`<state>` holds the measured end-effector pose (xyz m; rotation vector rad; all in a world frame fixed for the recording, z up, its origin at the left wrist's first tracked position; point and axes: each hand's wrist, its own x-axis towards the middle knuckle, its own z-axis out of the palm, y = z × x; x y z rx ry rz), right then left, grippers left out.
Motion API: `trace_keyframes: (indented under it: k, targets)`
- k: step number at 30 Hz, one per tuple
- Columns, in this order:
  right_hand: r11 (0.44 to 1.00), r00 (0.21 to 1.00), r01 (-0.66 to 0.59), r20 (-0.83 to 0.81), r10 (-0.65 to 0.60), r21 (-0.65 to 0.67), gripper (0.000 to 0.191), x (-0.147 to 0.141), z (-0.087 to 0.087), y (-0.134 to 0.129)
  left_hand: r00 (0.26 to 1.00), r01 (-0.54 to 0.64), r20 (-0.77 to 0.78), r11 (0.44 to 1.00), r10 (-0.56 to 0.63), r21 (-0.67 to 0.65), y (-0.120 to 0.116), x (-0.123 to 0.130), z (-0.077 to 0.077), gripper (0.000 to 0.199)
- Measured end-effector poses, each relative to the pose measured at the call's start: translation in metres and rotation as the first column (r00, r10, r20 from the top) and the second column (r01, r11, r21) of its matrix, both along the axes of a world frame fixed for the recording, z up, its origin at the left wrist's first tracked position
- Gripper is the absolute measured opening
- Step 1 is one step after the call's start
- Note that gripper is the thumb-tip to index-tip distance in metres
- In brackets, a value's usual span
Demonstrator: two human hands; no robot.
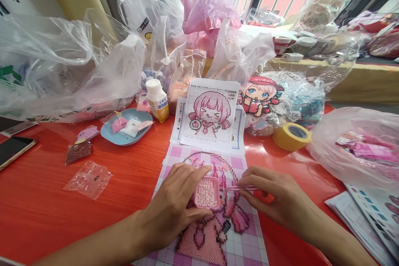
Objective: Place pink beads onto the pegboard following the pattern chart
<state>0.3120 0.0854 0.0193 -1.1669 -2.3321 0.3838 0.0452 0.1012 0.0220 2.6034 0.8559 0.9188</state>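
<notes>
I look down on a pink, square, shallow plastic tray [218, 194] filled with tiny pale pink beads [206, 191]. Under it spreads a dark-outlined pink bead picture [202, 246] on a pink-and-white checked board [254, 239]; its lower part shows a light pink garment with a darker tie, while its middle is partly covered.

I count one tray, one bead picture and one slender pink pair of tweezers [243, 188]; the beads are too small and many to count. Beyond stand one white bottle with a yellow label [157, 102], one light blue plate [107, 135] and one yellow roll of tape [285, 139], all on the red bench [40, 203].

The tray sits between the thumb and fingers of my left hand [173, 195], which grasp it at its edges, above the board; I cannot tell whether it touches the beadwork. The fingers of my right hand [272, 191] pinch the tweezers, whose tips point left, just beside the tray's right edge and apart from it.
</notes>
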Motion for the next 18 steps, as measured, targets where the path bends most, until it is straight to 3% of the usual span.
trace_keyframes:
  k: [18]
  targets:
    - [1.0, 0.999, -0.007, -0.036, 0.008, 0.015, 0.012, -0.0005, 0.0013, 0.0008, 1.0, -0.003, -0.008, 1.0, 0.003, -0.005, -0.0003, -0.0009, 0.0015, 0.077]
